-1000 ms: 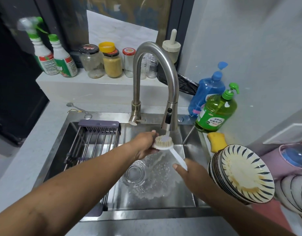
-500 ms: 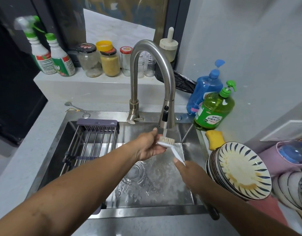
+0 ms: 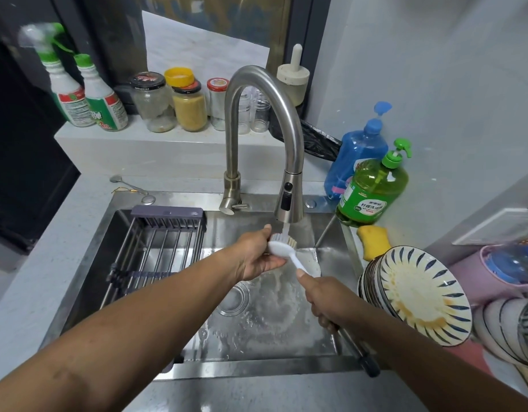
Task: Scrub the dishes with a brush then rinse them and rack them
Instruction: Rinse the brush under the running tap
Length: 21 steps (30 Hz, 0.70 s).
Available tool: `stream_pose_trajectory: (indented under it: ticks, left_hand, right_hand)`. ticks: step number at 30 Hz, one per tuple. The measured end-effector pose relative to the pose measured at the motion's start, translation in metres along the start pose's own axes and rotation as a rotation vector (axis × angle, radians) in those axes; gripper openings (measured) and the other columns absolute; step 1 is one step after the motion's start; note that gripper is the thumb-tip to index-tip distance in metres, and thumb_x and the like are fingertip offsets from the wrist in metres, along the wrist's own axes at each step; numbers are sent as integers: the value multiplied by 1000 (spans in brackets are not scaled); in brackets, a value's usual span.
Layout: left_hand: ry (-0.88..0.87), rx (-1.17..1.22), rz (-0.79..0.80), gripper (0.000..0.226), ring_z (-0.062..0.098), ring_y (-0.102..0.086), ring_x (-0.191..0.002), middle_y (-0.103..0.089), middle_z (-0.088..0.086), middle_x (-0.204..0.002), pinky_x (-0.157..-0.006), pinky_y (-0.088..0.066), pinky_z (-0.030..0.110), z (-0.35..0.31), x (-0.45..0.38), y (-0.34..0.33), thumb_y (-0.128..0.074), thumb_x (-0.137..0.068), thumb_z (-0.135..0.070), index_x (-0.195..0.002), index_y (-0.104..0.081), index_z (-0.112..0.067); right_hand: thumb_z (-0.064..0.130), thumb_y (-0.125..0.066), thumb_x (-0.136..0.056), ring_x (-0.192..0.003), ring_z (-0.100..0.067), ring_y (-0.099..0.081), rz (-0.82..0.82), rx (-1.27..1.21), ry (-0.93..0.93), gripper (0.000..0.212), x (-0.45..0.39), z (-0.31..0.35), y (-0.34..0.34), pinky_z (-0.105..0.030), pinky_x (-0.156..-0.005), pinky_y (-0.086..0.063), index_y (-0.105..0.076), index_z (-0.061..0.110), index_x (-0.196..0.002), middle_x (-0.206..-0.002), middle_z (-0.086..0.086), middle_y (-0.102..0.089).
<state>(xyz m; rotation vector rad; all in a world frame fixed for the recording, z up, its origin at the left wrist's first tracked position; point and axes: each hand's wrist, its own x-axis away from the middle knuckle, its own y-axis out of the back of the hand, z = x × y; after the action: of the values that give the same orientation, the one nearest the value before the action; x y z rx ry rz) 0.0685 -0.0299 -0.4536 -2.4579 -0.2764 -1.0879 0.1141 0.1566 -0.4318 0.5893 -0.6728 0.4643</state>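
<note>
- Brush (image 3: 282, 249), white, held over the sink (image 3: 340, 251) under the spout of the faucet (image 3: 264, 120); its back faces the camera and its pale bristles point away, up into the stream of water.
- Right hand (image 3: 326, 298) grips the brush handle low down, fingers curled round it and thumb laid along the top.
- Left hand (image 3: 255, 257) cups the brush head from the left, fingers curled against the bristles and the white back.
- Water splashes on the wet steel floor of the sink, around the drain (image 3: 234, 298).
- Rack (image 3: 158, 248) of dark bars sits across the left part of the sink, with a grey-purple end piece at the back.
- Stack of plates (image 3: 417, 292), blue-striped at the rim, leans on edge at the right of the sink; the front plate shows yellowish smears.
- More striped bowls (image 3: 512, 328) lie at the far right edge, partly cut off.
- Yellow sponge (image 3: 372, 240) lies on the worktop (image 3: 63, 233) just behind the plates.
- Green bottle of dish soap (image 3: 372, 191) with a pump stands behind the sponge, and a blue pump bottle (image 3: 357, 156) stands just behind that.
- Jars (image 3: 173, 102) stand in a row on the ledge behind the faucet, with two spray bottles (image 3: 87, 93) to their left.
- Small metal spoon (image 3: 129, 185) lies on the worktop at the sink's back left corner.
</note>
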Motion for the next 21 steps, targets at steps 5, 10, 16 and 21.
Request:
stream_pose_trajectory:
  ticks: [5, 10, 16, 21]
  left_hand:
    - [-3, -7, 18, 37, 32, -72, -83, -69, 24, -105, -69, -65, 42, -2, 0, 7, -42, -110, -38, -118, -56, -4]
    - [-13, -42, 8, 44, 31, -72, -84, -71, 27, -108, -79, -63, 42, 0, -2, 12, -42, -110, -39, -121, -58, -1]
    - [-35, -46, -19, 41, 34, -70, -97, -69, 25, -114, -83, -60, 41, -2, -2, 17, -39, -111, -37, -118, -59, -3]
    - [-12, 0, 0, 40, 40, -71, -108, -71, 26, -118, -75, -64, 42, 2, -1, 18, -41, -110, -37, -116, -61, -3]
  right_hand:
    - [59, -41, -103, -37, -11, -35, -37, 62, 65, 50, -5, 0, 2, -22, -43, -31, -47, 19, -74, -51, 5, -38]
    - [58, -33, -105, -58, -18, -51, -158, 287, 150, 58, -6, 7, 0, -31, -58, -43, -59, 12, -81, -68, -1, -55]
    - [49, -32, -106, -77, -21, -60, -245, 521, 218, 39, -7, 17, -1, -38, -71, -48, -50, 23, -83, -81, 2, -60]
    - [49, -35, -106, -74, -18, -61, -380, 668, 235, 38, -2, 10, 8, -33, -61, -45, -55, 18, -102, -82, 1, -61]
